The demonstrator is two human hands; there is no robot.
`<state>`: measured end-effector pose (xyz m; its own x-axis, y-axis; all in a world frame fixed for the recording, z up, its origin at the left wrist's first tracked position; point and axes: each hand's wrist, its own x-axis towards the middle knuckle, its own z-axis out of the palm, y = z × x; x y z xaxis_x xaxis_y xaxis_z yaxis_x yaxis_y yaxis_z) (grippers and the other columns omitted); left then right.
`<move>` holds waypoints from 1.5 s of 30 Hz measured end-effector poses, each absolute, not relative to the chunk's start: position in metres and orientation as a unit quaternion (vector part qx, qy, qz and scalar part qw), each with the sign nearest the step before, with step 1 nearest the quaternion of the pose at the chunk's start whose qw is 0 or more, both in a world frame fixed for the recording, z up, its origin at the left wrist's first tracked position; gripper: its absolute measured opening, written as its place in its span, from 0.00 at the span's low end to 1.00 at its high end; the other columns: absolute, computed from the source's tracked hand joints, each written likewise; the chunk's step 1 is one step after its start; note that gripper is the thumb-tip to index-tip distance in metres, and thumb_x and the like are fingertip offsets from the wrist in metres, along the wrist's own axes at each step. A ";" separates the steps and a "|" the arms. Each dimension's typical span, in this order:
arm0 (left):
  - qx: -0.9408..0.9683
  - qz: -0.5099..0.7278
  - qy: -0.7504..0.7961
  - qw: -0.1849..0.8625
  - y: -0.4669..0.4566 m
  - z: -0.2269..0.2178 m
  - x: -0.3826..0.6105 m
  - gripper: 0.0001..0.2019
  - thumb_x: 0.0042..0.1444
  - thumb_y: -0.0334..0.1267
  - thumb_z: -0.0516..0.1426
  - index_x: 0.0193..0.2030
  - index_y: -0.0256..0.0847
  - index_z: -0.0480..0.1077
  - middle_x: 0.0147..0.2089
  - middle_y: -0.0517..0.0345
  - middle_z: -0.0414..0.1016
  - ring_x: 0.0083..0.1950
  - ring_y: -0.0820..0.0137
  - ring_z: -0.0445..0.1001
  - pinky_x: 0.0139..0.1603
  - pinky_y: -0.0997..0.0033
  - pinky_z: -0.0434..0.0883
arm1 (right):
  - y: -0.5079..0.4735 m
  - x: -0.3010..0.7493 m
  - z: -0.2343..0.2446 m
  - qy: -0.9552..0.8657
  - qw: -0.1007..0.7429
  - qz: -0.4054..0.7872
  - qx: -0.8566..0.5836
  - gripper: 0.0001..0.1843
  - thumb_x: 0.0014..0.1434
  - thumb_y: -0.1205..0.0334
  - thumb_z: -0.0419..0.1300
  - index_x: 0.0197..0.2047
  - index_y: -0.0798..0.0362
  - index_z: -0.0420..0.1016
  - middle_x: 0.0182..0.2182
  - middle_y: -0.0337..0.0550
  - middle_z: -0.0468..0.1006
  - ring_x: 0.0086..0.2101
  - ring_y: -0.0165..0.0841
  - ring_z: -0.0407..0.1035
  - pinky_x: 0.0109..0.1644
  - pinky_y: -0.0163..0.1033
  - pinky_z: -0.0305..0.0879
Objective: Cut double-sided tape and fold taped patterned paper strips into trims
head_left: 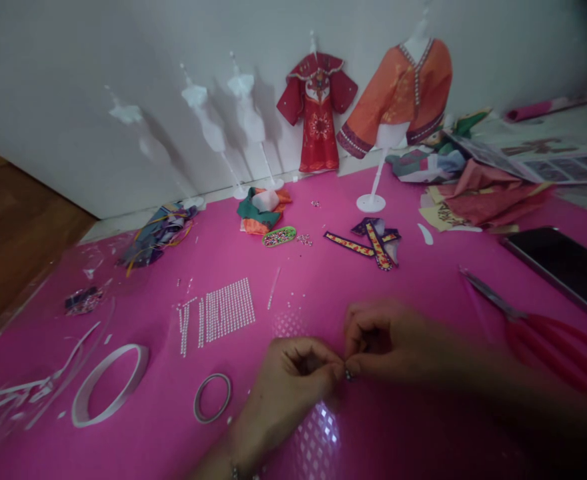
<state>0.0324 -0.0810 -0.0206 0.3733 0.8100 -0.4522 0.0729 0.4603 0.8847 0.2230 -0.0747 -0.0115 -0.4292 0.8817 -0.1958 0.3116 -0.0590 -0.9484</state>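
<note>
Fingers [331, 371] of the left hand [293, 390] and right hand [381, 343] meet tip to tip, pinched together on a tiny bead [348, 376] just above the pink mat [423, 427], low in the middle of the view. A sheet of gems [226, 310] and two tape rolls [212, 398] lie to the left, with red scissors [548, 337] and a phone [568, 267] to the right. Farther back are ribbon strips [368, 243] and, along the wall, a red robe [318, 113] and an orange robe [398, 93].
</note>
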 end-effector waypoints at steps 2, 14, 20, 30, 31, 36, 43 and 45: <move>0.450 0.258 0.492 0.699 -0.081 -0.019 0.033 0.05 0.43 0.34 0.63 0.21 0.37 0.74 0.17 0.61 0.73 0.18 0.76 0.70 0.21 0.78 0.65 | -0.075 0.223 -0.012 -0.637 0.253 0.555 -0.471 0.03 0.49 0.65 0.65 0.26 0.53 0.76 0.25 0.36 0.72 0.27 0.28 0.63 0.29 0.34 0.58; 0.452 0.256 0.483 0.705 -0.081 -0.017 0.032 0.05 0.44 0.33 0.62 0.21 0.37 0.74 0.18 0.62 0.73 0.19 0.77 0.69 0.22 0.78 0.65 | -0.074 0.223 -0.014 -0.642 0.254 0.553 -0.467 0.03 0.48 0.66 0.66 0.25 0.53 0.76 0.26 0.36 0.71 0.26 0.28 0.64 0.29 0.34 0.58; 0.454 0.256 0.484 0.702 -0.079 -0.017 0.032 0.05 0.45 0.32 0.63 0.21 0.37 0.74 0.17 0.63 0.73 0.18 0.77 0.70 0.22 0.79 0.65 | -0.073 0.224 -0.015 -0.630 0.254 0.565 -0.468 0.03 0.49 0.65 0.66 0.26 0.53 0.76 0.26 0.36 0.71 0.26 0.27 0.63 0.28 0.34 0.57; 0.455 0.316 0.482 0.679 -0.081 -0.029 0.030 0.04 0.46 0.35 0.62 0.24 0.38 0.74 0.16 0.63 0.73 0.15 0.76 0.69 0.18 0.80 0.63 | -0.074 0.226 -0.012 -0.662 0.318 0.487 -0.473 0.02 0.52 0.65 0.66 0.31 0.52 0.77 0.27 0.36 0.73 0.27 0.28 0.65 0.29 0.34 0.60; 0.456 0.319 0.484 0.675 -0.081 -0.029 0.030 0.04 0.46 0.35 0.63 0.24 0.37 0.74 0.17 0.63 0.73 0.15 0.76 0.69 0.18 0.80 0.64 | -0.075 0.225 -0.011 -0.671 0.324 0.471 -0.473 0.01 0.52 0.67 0.65 0.30 0.52 0.77 0.26 0.36 0.73 0.26 0.28 0.65 0.29 0.33 0.59; 0.457 0.315 0.509 0.657 -0.080 -0.024 0.033 0.05 0.44 0.36 0.62 0.23 0.38 0.73 0.16 0.62 0.73 0.17 0.76 0.69 0.20 0.79 0.65 | -0.080 0.222 -0.008 -0.711 0.342 0.440 -0.429 0.07 0.51 0.74 0.61 0.27 0.53 0.76 0.25 0.35 0.72 0.26 0.26 0.67 0.29 0.31 0.60; 0.474 0.299 0.529 0.637 -0.079 -0.019 0.037 0.05 0.42 0.37 0.61 0.23 0.38 0.72 0.19 0.61 0.73 0.20 0.73 0.70 0.23 0.75 0.66 | -0.082 0.220 -0.014 -0.743 0.333 0.395 -0.425 0.08 0.50 0.74 0.59 0.27 0.53 0.77 0.24 0.36 0.72 0.25 0.27 0.67 0.28 0.32 0.58; 0.480 0.294 0.525 0.638 -0.079 -0.019 0.036 0.05 0.43 0.38 0.61 0.23 0.38 0.71 0.21 0.60 0.73 0.20 0.72 0.70 0.23 0.73 0.67 | -0.082 0.220 -0.017 -0.751 0.326 0.382 -0.430 0.08 0.49 0.74 0.59 0.27 0.53 0.77 0.24 0.36 0.72 0.24 0.27 0.67 0.28 0.32 0.58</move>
